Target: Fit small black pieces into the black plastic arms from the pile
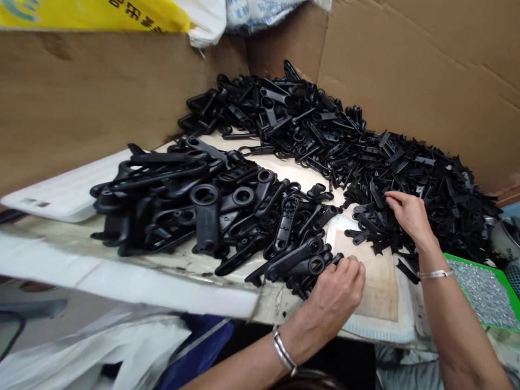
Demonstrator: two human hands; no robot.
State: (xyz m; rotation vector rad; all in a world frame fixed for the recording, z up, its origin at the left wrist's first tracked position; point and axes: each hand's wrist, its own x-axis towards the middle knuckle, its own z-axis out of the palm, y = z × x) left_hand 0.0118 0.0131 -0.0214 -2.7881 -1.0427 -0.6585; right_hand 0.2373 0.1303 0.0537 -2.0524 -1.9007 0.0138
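My left hand point(340, 284) is closed, its fingers curled at the near right edge of a heap of black plastic arm-shaped parts with round ring ends point(205, 216). Its knuckles hide whatever is between the fingers. Out over a second heap of smaller, flat black plastic pieces point(406, 162) reaches my right hand point(410, 216), thumb and forefinger pinched together. Anything in that pinch is too small or too dark to make out against the heap. Between the hands a tan pad on a white cloth point(376, 287) lies on the table, with several flat black pieces at its far edge.
Cardboard walls point(406, 65) enclose the back and left. A further pile of black arm parts point(276, 108) stands in the corner. On the right sits a green tray point(450, 260) of small silvery metal pieces. A white plastic lid or board point(60, 189) lies left.
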